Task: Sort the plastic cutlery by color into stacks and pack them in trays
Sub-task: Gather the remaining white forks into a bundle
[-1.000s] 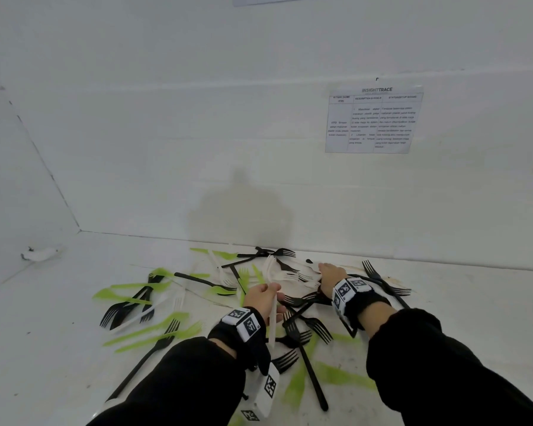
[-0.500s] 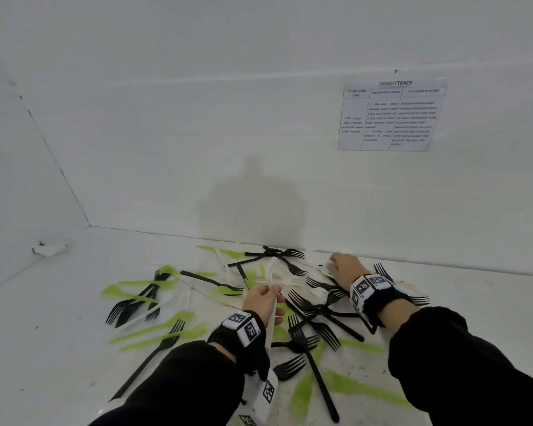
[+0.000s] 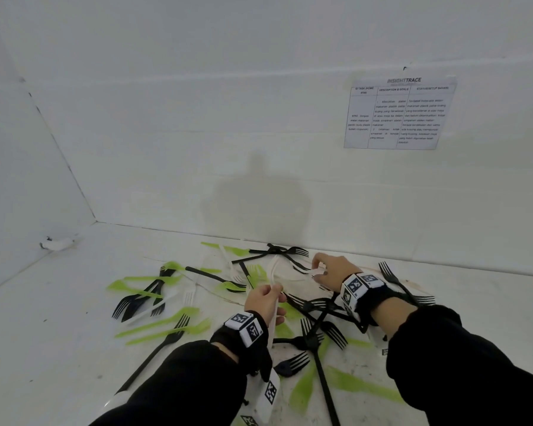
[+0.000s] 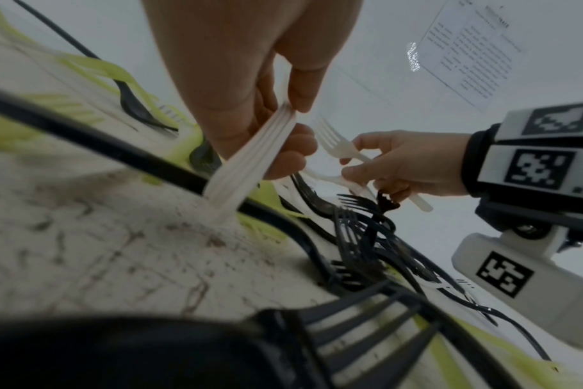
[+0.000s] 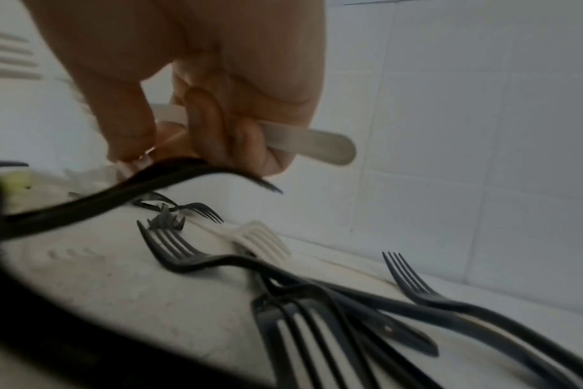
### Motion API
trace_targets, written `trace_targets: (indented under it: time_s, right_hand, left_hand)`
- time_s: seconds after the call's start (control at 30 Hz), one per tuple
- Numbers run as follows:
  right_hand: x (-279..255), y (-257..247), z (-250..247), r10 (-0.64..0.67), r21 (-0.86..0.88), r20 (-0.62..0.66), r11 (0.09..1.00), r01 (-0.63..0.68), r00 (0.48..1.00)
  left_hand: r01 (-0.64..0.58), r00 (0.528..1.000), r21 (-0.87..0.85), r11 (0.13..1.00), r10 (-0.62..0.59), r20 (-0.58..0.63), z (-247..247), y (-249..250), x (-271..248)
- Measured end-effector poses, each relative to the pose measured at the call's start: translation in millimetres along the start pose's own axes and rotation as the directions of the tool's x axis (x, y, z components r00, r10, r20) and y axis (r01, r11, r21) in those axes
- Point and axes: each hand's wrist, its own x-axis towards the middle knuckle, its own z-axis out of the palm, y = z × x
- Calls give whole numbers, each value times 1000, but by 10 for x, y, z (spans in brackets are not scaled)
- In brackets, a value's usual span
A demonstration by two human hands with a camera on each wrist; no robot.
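Head view: left hand (image 3: 266,302) grips stacked white handles (image 4: 250,160) upright on the table (image 3: 59,318); right hand (image 3: 333,270) pinches a white fork (image 4: 336,147) over the pile. Only the left wrist view shows its tines.

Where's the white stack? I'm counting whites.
In the left hand, the white stack is pinched upright mid-pile, its lower end touching the table among black forks.

The white table (image 3: 43,348), scuffed and marked with fine cracks, meets white walls at its far and left edges. Black forks (image 3: 313,342), green cutlery (image 3: 163,325) and white forks (image 3: 189,298) lie scattered and crossed over one another across its middle.
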Motion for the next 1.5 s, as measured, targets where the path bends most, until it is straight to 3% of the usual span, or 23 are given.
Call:
trace_targets:
  time_s: [0.33, 0.53, 0.63, 0.8, 0.93, 1.03, 1.17, 1.33, 1.43, 1.5]
  right_hand:
    - [-90, -114, 5, 12, -123, -115, 992, -27, 993]
    - [-15, -116, 148, -137, -27, 134, 989, 142, 981]
    - [15, -94, 198, -128, 18, 154, 992, 126, 980]
    - [96, -129, 258, -42, -72, 137, 996, 52, 990]
    - [130, -158, 327, -33, -193, 175, 979, 67, 984]
    - [167, -172, 372, -38, -185, 161, 980, 68, 986]
    - [212, -151, 333, -7, -77, 154, 997, 19, 988]
    - [145, -93, 118, 68, 230, -81, 972, -47, 994]
    - [41, -49, -121, 28, 388, -183, 921, 46, 983]
    - [-73, -26, -323, -122, 393, -125, 905, 162, 985]
  left_hand:
    - [-19, 1000, -30, 999, 19, -13, 18, 6, -37]
    - [-16, 999, -55, 998, 14, -29, -37, 13, -29]
    - [-24, 999, -46, 999, 22, -38, -71, 7, -40]
    - [-21, 998, -58, 998, 17, -56, -97, 6, -36]
    - [-7, 998, -70, 998, 2, -66, -109, 13, -16]
    - [-2, 998, -68, 998, -2, -59, -112, 5, -17]
    - [-4, 998, -64, 998, 0, -67, -91, -1, -33]
    - [-27, 995, -12, 1000, 25, -96, -69, 9, -60]
    - [-18, 995, 0, 1000, 17, -95, -64, 22, -87]
    - [-16, 996, 5, 1000, 16, -88, -67, 43, -118]
